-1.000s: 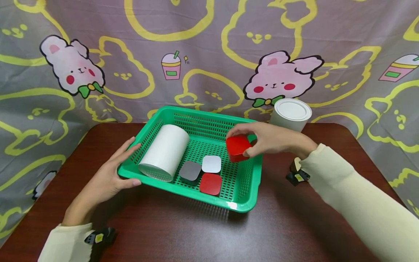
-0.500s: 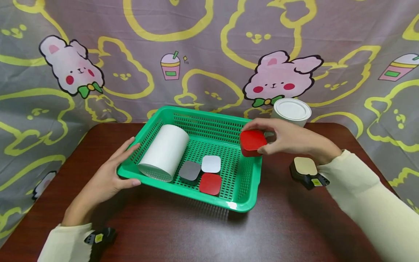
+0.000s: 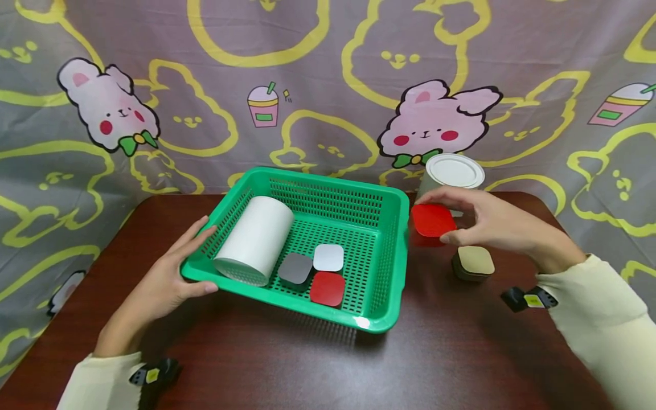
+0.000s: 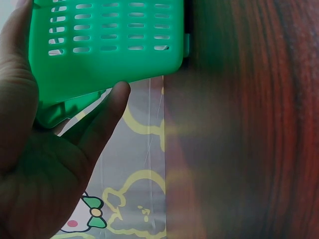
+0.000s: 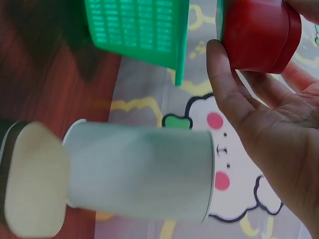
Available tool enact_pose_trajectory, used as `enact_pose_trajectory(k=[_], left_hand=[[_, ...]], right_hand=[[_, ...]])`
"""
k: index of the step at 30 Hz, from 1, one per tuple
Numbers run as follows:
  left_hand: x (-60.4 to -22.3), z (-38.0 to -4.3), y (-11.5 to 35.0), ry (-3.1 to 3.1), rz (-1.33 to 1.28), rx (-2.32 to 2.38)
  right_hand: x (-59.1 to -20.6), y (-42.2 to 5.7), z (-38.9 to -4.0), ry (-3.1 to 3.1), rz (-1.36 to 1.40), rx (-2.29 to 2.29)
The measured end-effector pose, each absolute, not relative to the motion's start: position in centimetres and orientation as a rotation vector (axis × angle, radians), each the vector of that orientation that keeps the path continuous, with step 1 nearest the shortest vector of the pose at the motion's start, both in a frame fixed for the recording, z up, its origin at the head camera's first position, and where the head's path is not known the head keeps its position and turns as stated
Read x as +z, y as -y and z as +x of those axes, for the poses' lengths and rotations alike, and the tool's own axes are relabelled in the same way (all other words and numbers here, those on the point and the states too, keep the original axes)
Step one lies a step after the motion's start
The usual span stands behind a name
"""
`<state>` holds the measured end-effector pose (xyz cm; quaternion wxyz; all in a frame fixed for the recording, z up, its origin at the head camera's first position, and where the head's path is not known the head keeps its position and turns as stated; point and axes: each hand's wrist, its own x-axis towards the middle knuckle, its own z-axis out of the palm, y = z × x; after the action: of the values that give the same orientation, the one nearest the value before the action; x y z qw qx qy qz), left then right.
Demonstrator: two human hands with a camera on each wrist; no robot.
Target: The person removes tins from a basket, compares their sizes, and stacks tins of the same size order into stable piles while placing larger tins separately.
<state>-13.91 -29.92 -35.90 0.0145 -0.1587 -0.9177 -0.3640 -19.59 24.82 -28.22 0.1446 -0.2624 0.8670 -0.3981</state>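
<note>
My right hand (image 3: 504, 225) pinches a red rounded-square box (image 3: 433, 221) between fingers and thumb. The box is in the air just past the right rim of the green plastic basket (image 3: 394, 267); its underside shows in the right wrist view. With fingers spread and fairly straight, my left hand (image 3: 161, 285) touches the basket's near left corner from outside. Inside the basket lie a white cylinder (image 3: 258, 233) on its side, a grey box (image 3: 295, 269), a white box (image 3: 328, 258) and a second red box (image 3: 328, 288).
A white lidded canister (image 3: 453, 171) stands behind my right hand, partly hidden by it. Near it on the dark wooden table (image 3: 287, 364) sits a box with a beige lid (image 3: 475, 262). A patterned cloth (image 3: 318, 74) hangs behind the table.
My right hand has carried the red box rightward, from over the basket to beyond its right rim. The beige-lidded box has come into full sight. The left hand stays at the corner.
</note>
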Motion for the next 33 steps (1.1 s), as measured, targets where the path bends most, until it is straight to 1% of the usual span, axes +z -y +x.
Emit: enact_pose_trajectory(k=[6, 15, 23, 33], left_hand=[[-36.0, -13.9, 30.0, 2.857, -0.493, -1.142], [-36.0, -13.8, 29.9, 2.849, -0.495, -1.165], [-36.0, -13.8, 29.9, 2.855, -0.488, -1.157], [-35.9, -13.8, 29.8, 2.856, -0.483, -1.148]], right_hand=[[-29.1, -27.1, -18.8, -2.57, -0.784, -1.175], [-30.5, -30.0, -17.6, -2.659, -0.652, -1.2], [-32.5, -32.6, -17.2, -2.581, -0.639, -1.283], [-34.5, -34.2, -17.4, -2.598, -0.539, -1.241]])
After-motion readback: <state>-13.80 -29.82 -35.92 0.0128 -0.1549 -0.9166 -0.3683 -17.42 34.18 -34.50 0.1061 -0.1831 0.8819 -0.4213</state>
